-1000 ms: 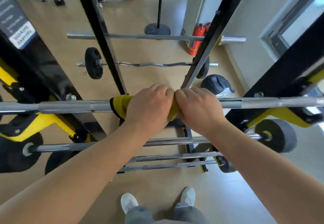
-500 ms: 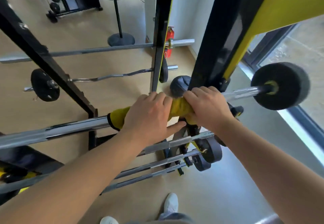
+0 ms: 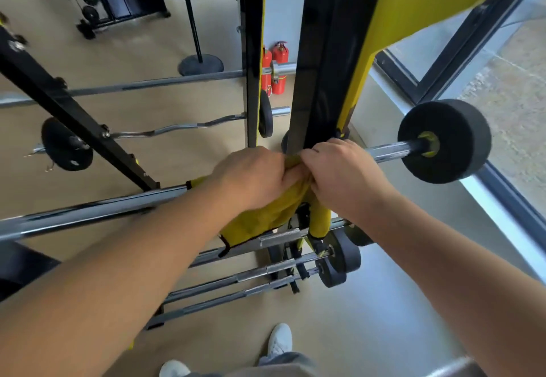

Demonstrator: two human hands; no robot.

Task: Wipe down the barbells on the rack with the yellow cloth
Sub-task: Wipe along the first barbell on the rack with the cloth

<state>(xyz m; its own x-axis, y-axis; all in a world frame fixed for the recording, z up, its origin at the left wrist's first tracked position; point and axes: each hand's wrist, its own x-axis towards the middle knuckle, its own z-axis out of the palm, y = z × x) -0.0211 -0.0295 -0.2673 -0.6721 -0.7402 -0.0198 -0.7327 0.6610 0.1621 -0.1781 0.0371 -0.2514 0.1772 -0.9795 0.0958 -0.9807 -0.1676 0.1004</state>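
Head view: top barbell (image 3: 88, 214) runs across frame, sloping up from lower left to right, chrome shaft bare on the left side

yellow cloth (image 3: 266, 214) is wrapped over that bar about mid-frame, just in front of the black-and-yellow rack upright (image 3: 325, 66); a loose flap hangs below the bar, dark-edged corner down near the next bar

left hand (image 3: 251, 177) on top of the cloth, fingers curled over it and round the bar, palm down

right hand (image 3: 342, 170) right beside it, fingers curled down onto the same cloth; the two hands touch at the knuckles, cloth bunched between them

right of the right hand the bar sleeve shows bare chrome out to a black end disc (image 3: 444, 140) with a yellow hub

lower barbells (image 3: 251, 276) sit stacked below the hands on the same rack, small black plates at their right ends

behind the rack: curl bar (image 3: 177, 128) with black plates, another straight bar above it, two red fire extinguishers (image 3: 279, 66) against the wall, fan stand (image 3: 201, 63) on the floor

white shoes (image 3: 279, 338) at the bottom edge, on the tan floor (image 3: 369, 332)
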